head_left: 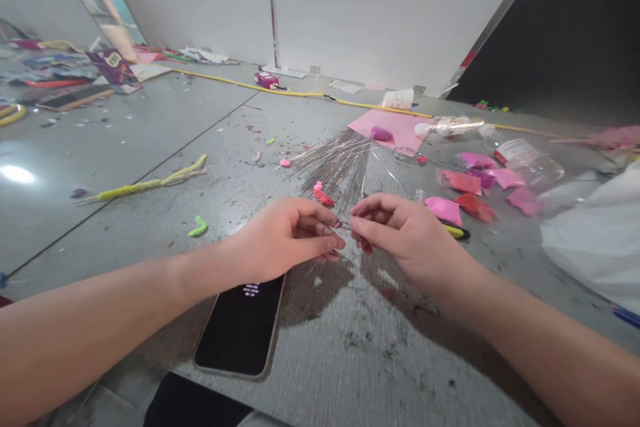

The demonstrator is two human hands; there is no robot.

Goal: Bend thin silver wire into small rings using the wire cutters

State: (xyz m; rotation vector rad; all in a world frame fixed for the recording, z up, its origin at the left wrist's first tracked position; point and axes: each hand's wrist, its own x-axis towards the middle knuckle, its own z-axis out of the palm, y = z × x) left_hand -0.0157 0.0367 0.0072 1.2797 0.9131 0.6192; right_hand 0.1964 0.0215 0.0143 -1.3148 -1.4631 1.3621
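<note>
My left hand [293, 237] is closed in a pinch on a thin wire, a short piece of which shows at its fingertips. Close beside it, my right hand [395, 230] also pinches the wire, thumb against fingers. A narrow gap parts the two sets of fingertips above the table. Just beyond them lies a spread of thin metal wires [333, 157]. A red and pink clay piece [323, 195] rests at the near end of these wires. Below my left wrist a black phone [240, 333] lies flat, partly covered by the hand.
Clay packets [463, 181] and a clear plastic bottle [530, 163] lie at the right, near a white bag [600, 233]. A yellow-wrapped wire stem [150, 185] and a green clay bit [199, 226] sit left. Pink paper [407, 137] and a yellow cable [225, 82] lie farther back.
</note>
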